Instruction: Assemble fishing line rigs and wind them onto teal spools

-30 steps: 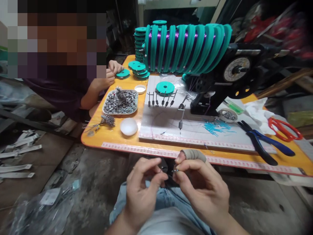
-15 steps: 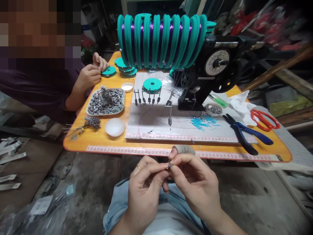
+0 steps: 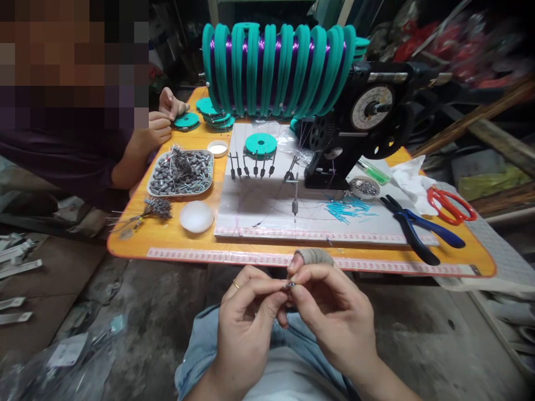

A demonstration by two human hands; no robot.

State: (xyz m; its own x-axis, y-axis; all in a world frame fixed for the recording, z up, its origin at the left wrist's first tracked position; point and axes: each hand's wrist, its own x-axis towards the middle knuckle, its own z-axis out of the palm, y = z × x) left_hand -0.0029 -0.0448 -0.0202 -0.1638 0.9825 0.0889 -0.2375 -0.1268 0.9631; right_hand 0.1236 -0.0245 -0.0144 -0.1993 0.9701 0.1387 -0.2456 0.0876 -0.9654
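Over my lap, in front of the table edge, both hands meet at a small shiny metal piece (image 3: 289, 285), too small to make out its kind. My left hand (image 3: 248, 312), with a ring on one finger, pinches one side of it between thumb and index finger. Opposite, my right hand (image 3: 334, 306) pinches the other side; a wrapped grey finger cover (image 3: 314, 255) shows on one of its fingers. Beyond them, a grey sinker (image 3: 295, 207) hangs on a line from the row of teal spools (image 3: 276, 69) wound with purple line.
A tray (image 3: 211, 186) of grey sinkers stands left, beside a white round lid (image 3: 196, 217). Blue-handled pliers (image 3: 418, 225), red scissors (image 3: 451, 205), blue tube pieces (image 3: 349, 209) and a black winding machine (image 3: 334, 150) are right. A co-worker's hands (image 3: 161, 125) touch a teal spool (image 3: 186, 121).
The hanging sinker has swung slightly right. My hands keep the same pinch with hardly any movement. The co-worker's hands have shifted a little at the spool.
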